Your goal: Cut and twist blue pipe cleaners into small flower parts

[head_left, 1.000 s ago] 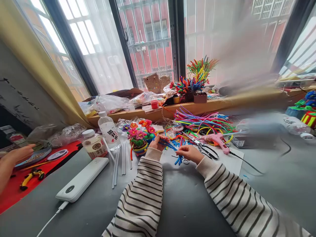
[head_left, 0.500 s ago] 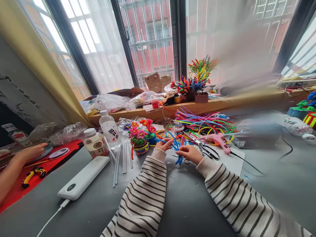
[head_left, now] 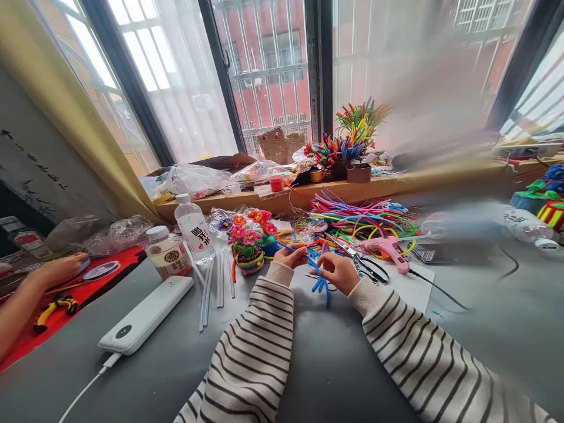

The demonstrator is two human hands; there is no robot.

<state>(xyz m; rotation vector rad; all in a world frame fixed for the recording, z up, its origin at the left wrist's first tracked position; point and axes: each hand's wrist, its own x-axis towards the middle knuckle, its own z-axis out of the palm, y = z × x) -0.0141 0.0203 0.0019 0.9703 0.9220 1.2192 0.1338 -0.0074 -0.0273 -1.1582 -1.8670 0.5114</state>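
My left hand [head_left: 289, 257] pinches a bundle of blue pipe cleaners [head_left: 320, 284] at its left side. Bent blue strands fan out to the right and hang over the grey table. Close by, my right hand [head_left: 340, 271] has its thumb and fingertips closed on the same blue strands. The exact grip is partly hidden behind the fingers. Just left of my hands stands a small pot of pipe-cleaner flowers [head_left: 245, 242], pink and orange. Black-handled scissors [head_left: 368, 269] lie beyond my right hand, beside a pink glue gun [head_left: 392, 249].
Loose coloured pipe cleaners [head_left: 356, 214] are heaped at the back. Left of my hands are clear glue sticks [head_left: 220, 285], a water bottle [head_left: 195, 229], a wide capped bottle [head_left: 165, 252] and a white power bank [head_left: 147, 314]. Another person's hand [head_left: 57, 270] is at far left.
My right hand's fingers have shifted on the blue pipe cleaners, and one blue end now hangs lower toward me. The left hand keeps its pinch. The whole view has shifted slightly.
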